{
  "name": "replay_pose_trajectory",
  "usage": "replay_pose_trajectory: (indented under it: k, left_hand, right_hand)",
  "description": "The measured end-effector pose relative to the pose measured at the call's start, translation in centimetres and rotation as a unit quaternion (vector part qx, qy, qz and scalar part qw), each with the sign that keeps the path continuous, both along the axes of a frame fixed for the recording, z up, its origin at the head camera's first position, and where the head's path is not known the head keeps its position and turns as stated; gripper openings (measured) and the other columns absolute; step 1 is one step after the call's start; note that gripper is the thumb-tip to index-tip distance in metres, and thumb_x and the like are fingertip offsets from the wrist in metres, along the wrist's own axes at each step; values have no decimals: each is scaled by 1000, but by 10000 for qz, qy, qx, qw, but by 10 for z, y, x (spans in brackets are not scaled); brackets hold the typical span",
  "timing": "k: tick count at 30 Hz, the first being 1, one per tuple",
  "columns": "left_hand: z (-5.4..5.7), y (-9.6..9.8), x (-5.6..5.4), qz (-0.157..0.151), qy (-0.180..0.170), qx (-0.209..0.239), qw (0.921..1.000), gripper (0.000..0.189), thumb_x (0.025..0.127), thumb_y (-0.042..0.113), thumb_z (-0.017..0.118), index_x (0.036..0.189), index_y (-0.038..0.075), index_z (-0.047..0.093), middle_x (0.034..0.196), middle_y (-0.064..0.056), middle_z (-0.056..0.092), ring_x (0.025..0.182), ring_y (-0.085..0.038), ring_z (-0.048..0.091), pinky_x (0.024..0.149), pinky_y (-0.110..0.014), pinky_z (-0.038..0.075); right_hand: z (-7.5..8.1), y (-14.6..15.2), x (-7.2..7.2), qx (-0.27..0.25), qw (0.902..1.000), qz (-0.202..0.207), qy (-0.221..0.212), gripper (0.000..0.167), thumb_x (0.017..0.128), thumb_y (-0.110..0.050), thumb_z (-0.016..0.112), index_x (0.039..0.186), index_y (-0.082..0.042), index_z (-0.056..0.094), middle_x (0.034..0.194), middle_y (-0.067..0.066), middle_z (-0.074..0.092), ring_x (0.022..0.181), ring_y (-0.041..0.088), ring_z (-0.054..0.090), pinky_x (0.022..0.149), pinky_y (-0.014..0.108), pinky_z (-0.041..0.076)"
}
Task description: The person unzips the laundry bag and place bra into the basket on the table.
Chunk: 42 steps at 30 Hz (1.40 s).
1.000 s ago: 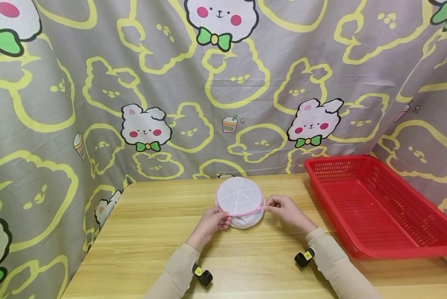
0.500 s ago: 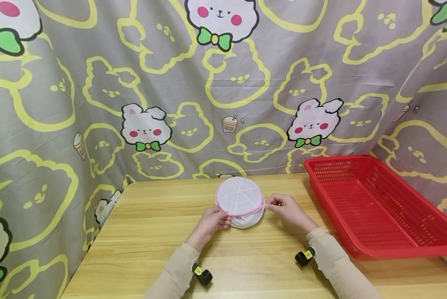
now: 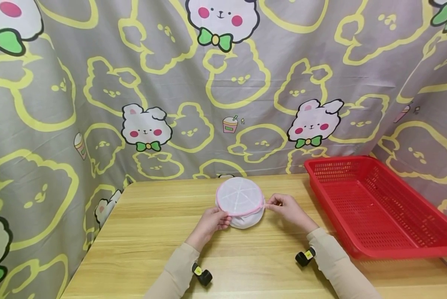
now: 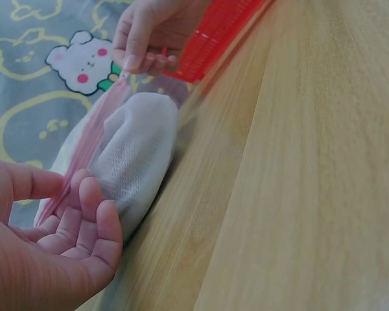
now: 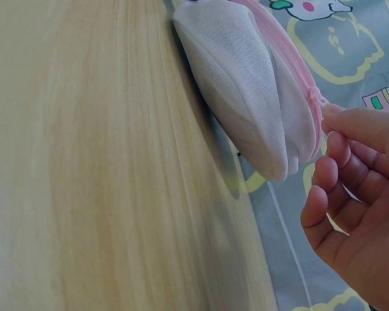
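Note:
A round white mesh laundry bag (image 3: 240, 196) with a pink zipper (image 5: 298, 61) round its top edge rests on the wooden table. My left hand (image 3: 211, 221) pinches the pink zipper edge at the front left of the bag, between thumb and fingers. At the opposite side, my right hand (image 3: 287, 211) pinches the small zipper pull (image 5: 316, 97) with thumb and forefinger. From the left wrist view, the pink edge stands tilted up above the bag's white mesh side (image 4: 139, 146). What the bag may contain is hidden.
A red plastic basket (image 3: 376, 216) with perforated walls stands on the right of the table (image 3: 145, 232). Behind and beside the table hangs a grey curtain (image 3: 193, 83) with cartoon rabbit prints. Each sleeve carries a small black device (image 3: 204, 277).
My right hand has shifted very slightly up and to the right, its pinch kept. The left hand and the laundry bag look the same.

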<state>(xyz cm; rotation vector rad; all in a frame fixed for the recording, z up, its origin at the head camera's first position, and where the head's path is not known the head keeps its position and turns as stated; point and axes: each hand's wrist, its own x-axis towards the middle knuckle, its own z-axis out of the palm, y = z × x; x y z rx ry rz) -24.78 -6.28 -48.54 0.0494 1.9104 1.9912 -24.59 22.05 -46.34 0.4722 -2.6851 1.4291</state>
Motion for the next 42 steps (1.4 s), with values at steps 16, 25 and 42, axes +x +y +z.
replay_pose_trajectory:
  k: [16,25,42]
  left_hand:
    - [-2,-1,-1,63,-25,-29,10000,11,94,8,51,96,-1,57,76,0,63,68,-9,59,65,-22,54]
    - [-2,0,-2,90,-62,5,9999,11,95,8,52,97,-2,57,75,0,62,67,-8,59,64,-20,53]
    - [-3,-3,-4,17,1,-57,10000,16,96,10,51,101,-4,57,79,-1,63,70,-9,59,67,-23,54]
  right_hand:
    - [-5,6,-4,-79,9998,-150,94,12,88,-19,72,82,-10,67,74,-1,58,68,7,47,61,20,41]
    - [-6,5,-5,-106,9996,-134,209,11,87,-17,72,82,-9,66,74,0,57,67,6,47,60,19,41]
    - [-10,11,-9,-103,9990,-336,262,13,88,-20,71,84,-9,67,76,3,60,68,8,48,59,20,40]
